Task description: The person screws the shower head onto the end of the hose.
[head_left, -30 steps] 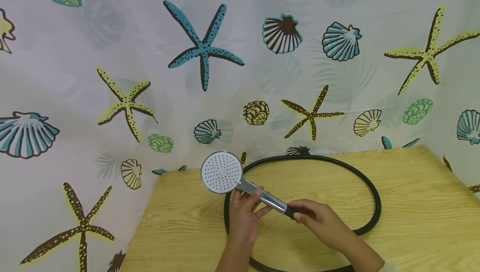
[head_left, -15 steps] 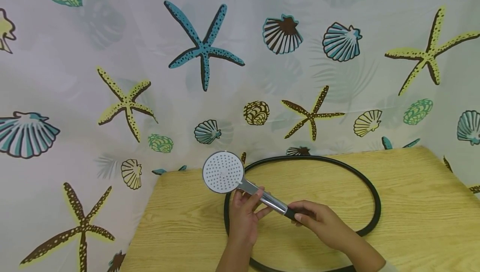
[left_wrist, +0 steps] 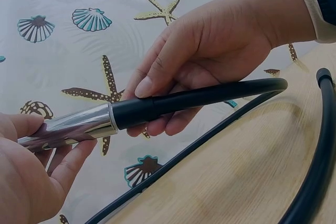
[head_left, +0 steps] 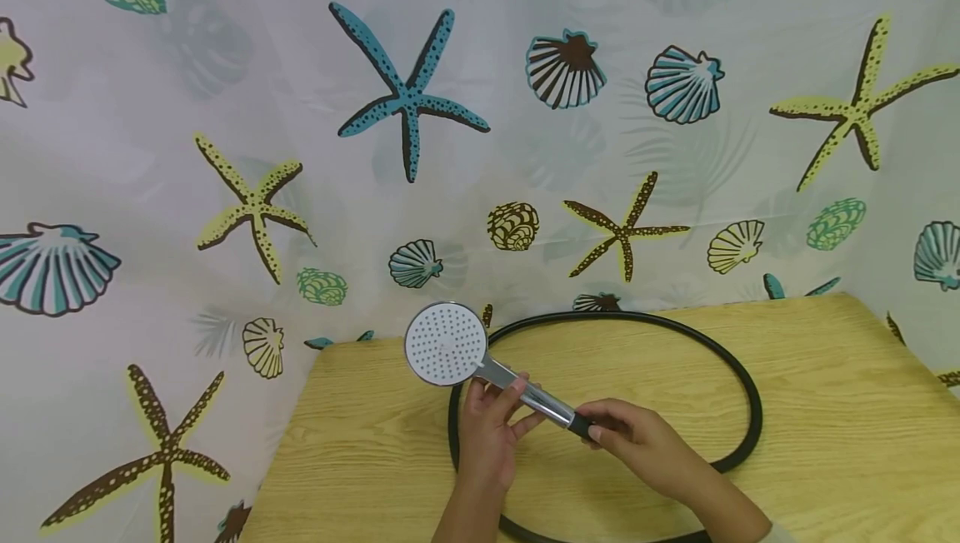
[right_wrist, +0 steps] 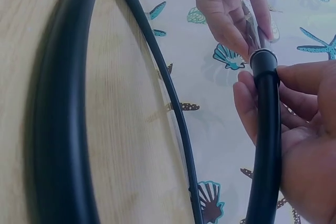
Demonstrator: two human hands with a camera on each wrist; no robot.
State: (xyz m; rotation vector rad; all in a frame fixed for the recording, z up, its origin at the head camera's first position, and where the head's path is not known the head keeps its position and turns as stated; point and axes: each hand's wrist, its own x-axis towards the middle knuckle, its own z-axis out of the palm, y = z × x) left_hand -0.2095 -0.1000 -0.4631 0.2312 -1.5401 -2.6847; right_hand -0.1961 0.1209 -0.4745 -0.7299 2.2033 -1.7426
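In the head view a chrome hand shower (head_left: 446,344) is held tilted above the table, its white round spray face up at the left. My left hand (head_left: 486,435) holds its chrome handle (left_wrist: 79,127) between thumb and fingers. At the handle's lower end, the black collar of a black hose (left_wrist: 215,95) meets the chrome edge. My right hand (head_left: 651,447) pinches that collar, thumb on one side and fingers on the other, as the right wrist view shows. From there the hose runs off in a wide loop (head_left: 753,410). Any thread inside the joint is hidden.
A wood-grain table (head_left: 360,435) lies under the hands, with the hose loop resting on it. In the left wrist view the hose's other end (left_wrist: 324,73) lies at the right. A white curtain (head_left: 487,135) printed with starfish and shells hangs behind and at the sides.
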